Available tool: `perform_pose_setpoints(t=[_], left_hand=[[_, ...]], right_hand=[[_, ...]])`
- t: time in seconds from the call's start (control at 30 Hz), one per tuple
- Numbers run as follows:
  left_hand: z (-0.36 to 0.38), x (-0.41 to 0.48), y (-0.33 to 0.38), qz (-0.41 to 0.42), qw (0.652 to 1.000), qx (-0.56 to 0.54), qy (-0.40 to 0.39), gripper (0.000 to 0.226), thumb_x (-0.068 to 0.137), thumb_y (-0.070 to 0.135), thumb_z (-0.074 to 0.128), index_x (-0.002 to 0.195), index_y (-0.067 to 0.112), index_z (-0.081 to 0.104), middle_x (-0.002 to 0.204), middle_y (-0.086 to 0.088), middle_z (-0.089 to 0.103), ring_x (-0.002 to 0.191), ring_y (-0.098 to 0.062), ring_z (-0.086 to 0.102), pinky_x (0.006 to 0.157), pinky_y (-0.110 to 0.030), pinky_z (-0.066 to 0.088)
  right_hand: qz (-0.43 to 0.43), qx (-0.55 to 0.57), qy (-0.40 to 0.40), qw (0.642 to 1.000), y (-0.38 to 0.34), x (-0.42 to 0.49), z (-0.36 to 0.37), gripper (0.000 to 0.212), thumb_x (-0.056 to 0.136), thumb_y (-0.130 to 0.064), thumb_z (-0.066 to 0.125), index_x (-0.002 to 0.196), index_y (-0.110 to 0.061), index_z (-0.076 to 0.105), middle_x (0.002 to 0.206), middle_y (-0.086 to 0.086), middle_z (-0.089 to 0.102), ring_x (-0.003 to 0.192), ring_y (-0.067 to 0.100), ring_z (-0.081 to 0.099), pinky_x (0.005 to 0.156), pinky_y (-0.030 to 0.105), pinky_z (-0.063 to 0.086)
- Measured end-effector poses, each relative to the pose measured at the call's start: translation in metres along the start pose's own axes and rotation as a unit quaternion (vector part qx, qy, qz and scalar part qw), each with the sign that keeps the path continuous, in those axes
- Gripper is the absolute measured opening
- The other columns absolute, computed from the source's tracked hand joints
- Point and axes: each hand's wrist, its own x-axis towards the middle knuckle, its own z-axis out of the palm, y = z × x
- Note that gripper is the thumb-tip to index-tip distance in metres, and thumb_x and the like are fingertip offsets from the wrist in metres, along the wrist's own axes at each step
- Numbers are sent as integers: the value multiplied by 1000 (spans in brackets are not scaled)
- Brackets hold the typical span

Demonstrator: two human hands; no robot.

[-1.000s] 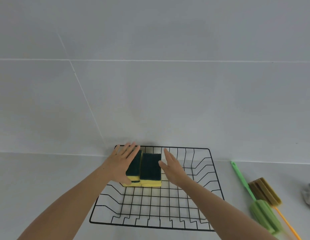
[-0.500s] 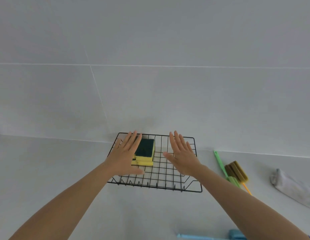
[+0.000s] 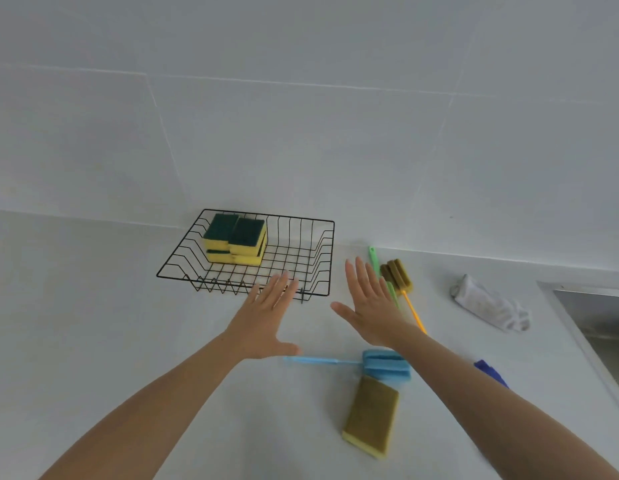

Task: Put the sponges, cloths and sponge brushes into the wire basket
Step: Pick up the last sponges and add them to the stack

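On a pale grey counter (image 3: 93,341), an olive-topped sponge (image 3: 371,416) lies nearest, with a blue sponge brush (image 3: 386,365) just beyond it. Above them hover the left hand (image 3: 263,323) and right hand (image 3: 372,310), both flat, fingers spread, holding nothing. Beyond the fingertips sits the wire basket (image 3: 322,271), holding stacked green-and-yellow sponges (image 3: 237,242), against a grey tiled wall (image 3: 301,116).

Pulled both hands, left hand (image 3: 266,323) & right hand (image 3: 370,313), back out of wire basket (image 3: 315,292), now open just in front of it.
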Motion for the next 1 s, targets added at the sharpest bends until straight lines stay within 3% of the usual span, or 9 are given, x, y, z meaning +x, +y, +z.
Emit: perform_pose_setpoints(t=[0.07, 0.17, 0.27, 0.4, 0.5, 0.73, 0.9, 1.0], left_hand=[[14, -5, 24, 24, 1000, -2, -12, 117, 74, 64, 56, 137, 13, -28, 136, 2, -38, 129, -14, -34, 111, -35, -15], [36, -11, 57, 60, 997, -11, -42, 117, 72, 64, 59, 142, 15, -20, 144, 1, -34, 137, -17, -28, 112, -36, -15], [60, -17, 86, 84, 993, -6, -83, 118, 69, 63, 62, 143, 16, -17, 154, -5, -24, 143, -22, -19, 115, -39, -10], [94, -23, 112, 105, 985, -20, -137, 121, 67, 56, 70, 144, 17, -15, 155, -3, -20, 144, -19, -16, 116, -36, -6], [110, -27, 122, 109, 982, -25, -153, 119, 68, 50, 72, 144, 16, -13, 156, -2, -18, 144, -18, -12, 116, -33, -4], [120, -26, 130, 73, 985, -80, -133, 95, 80, 38, 65, 146, 23, -1, 157, 7, -10, 141, -21, 19, 112, -36, 28], [110, -19, 129, 58, 976, -138, -160, 86, 84, 32, 62, 146, 20, 5, 157, 7, -6, 141, -19, 22, 112, -36, 30], [101, -15, 121, 35, 955, -245, -164, 81, 80, 26, 67, 145, 19, 19, 156, 5, 11, 140, -16, 25, 112, -30, 27]], right_hand=[[9, -10, -14, 1000, 14, -20, 9, 86, 76, -71, -1, 138, -18, -29, 154, 3, -27, 143, 22, -23, 117, 39, -8], [16, -6, -38, 999, 32, -49, 30, 99, 47, -81, -25, 128, -23, -35, 145, -5, -34, 141, 18, -25, 117, 38, -7], [25, 40, -81, 996, 47, -74, 56, 92, 62, -79, -6, 129, -23, -35, 146, -4, -33, 143, 22, -22, 118, 39, -6], [15, 31, -137, 990, 58, -102, 87, 97, 69, -81, 11, 133, -22, -32, 142, -4, -37, 141, 20, -25, 119, 39, -5], [7, 33, -168, 985, 60, -117, 103, 94, 86, -58, 43, 143, -21, -22, 151, 2, -31, 143, 20, -22, 118, 37, -6], [5, 36, -167, 985, 61, -125, 118, 105, 81, -54, 57, 145, -19, -18, 155, 5, -26, 144, 22, -20, 118, 35, -5], [39, 96, -152, 983, 60, -120, 115, 99, 81, -49, 60, 148, -20, -7, 158, 0, -14, 147, 20, -9, 120, 34, 10], [65, 186, -137, 971, 60, -115, 106, 90, 79, -41, 67, 148, -22, 13, 159, -2, 6, 146, 18, 8, 119, 31, 15]])
